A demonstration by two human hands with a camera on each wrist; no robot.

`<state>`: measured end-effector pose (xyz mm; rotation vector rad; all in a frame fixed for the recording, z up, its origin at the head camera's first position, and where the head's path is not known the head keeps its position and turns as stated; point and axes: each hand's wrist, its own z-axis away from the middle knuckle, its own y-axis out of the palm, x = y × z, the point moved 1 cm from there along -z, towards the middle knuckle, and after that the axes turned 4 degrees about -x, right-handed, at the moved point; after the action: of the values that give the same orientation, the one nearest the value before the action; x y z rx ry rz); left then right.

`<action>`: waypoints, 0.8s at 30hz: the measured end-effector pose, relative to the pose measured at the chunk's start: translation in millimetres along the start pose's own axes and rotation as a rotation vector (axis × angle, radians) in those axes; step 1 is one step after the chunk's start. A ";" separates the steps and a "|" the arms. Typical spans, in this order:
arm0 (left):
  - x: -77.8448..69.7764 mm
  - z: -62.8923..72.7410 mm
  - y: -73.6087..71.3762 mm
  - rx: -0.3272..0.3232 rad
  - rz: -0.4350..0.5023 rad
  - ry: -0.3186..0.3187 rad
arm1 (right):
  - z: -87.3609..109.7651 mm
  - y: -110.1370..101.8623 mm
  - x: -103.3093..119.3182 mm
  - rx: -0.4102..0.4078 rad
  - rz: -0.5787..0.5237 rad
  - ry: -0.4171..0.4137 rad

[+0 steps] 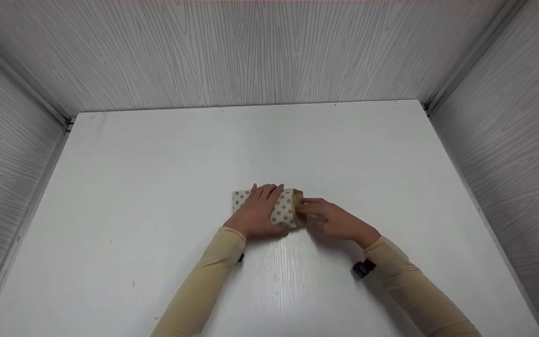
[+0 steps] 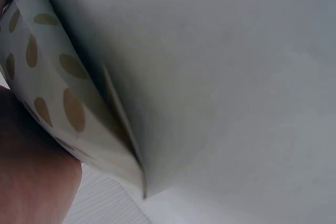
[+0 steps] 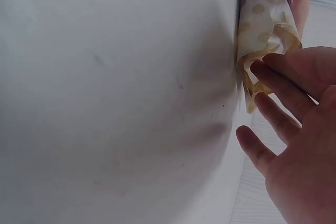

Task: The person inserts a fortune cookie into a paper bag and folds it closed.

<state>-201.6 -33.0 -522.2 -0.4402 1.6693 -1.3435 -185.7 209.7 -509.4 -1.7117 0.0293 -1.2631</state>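
Note:
A white paper bag (image 1: 282, 213) with tan polka dots lies on its side on the table, its mouth towards the right with the brown inside showing. My left hand (image 1: 260, 213) grips it from above, fingers over the far side and thumb along the near side. In the left wrist view the bag's closed end (image 2: 79, 98) lies by the wrist. Fingers of my right hand (image 1: 337, 221) reach to the mouth, the index finger and thumb at the brown rim (image 3: 254, 56) and the other fingers loosely spread. Whether anything is inside the bag is hidden.
The white table (image 1: 157, 154) spreads around both arms. A grey wood-grain panel (image 1: 251, 56) stands along its back, with similar side panels (image 1: 7, 154) at left and right. Dark wrist straps (image 1: 364, 268) show by the sleeves.

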 end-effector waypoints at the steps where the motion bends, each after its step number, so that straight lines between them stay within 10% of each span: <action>1: -0.2 -0.2 0.0 0.002 -0.007 -0.002 | -0.1 0.0 -0.1 0.003 0.001 0.004; 24: 5.5 -20.3 -14.8 -0.117 0.129 -0.174 | 13.1 -6.0 -7.7 -0.229 -0.043 0.087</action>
<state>-224.9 -30.4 -511.5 -0.4946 1.6079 -1.0861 -182.5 225.7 -510.6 -1.8581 0.1965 -1.4096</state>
